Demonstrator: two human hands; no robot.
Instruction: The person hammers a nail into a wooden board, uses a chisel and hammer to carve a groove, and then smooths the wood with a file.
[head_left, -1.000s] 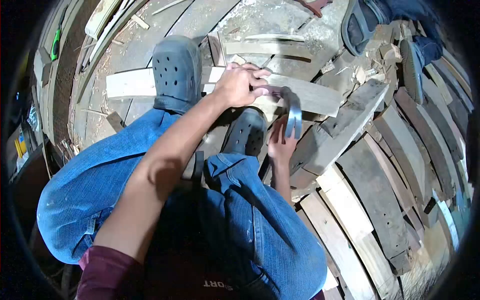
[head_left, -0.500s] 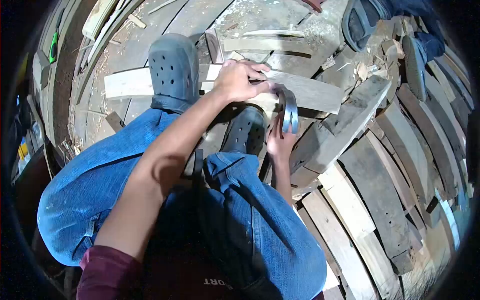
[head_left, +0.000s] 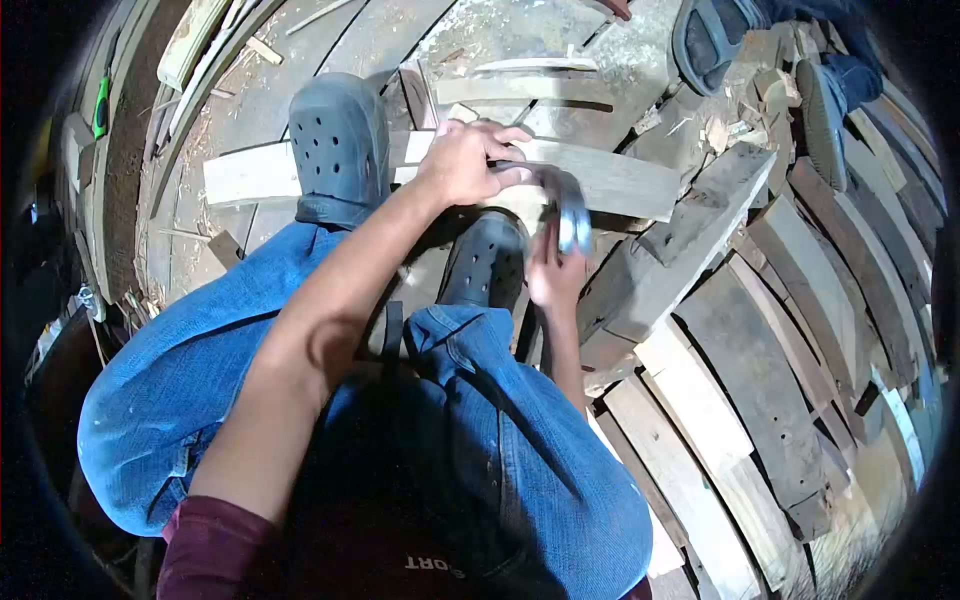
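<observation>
Right hand (head_left: pixel 555 277): clenched on 1 hammer (head_left: pixel 571 222), its blurred metal head near the left fingers. Left hand (head_left: pixel 463 165): fingers curled at 1 pale board (head_left: pixel 630 184) on the floor (head_left: pixel 400 32); whether it pinches anything, cannot tell. 2 perforated clogs (head_left: pixel 335 140) flank the left hand. Beyond the board: 2 narrow wood strips (head_left: pixel 520 91). At far right: 2 sandals (head_left: pixel 823 120).

Bright light falls on a plank floor (head_left: pixel 405 35) scattered with wood chips (head_left: pixel 738 132), boards (head_left: pixel 748 372) lying side by side at right.
</observation>
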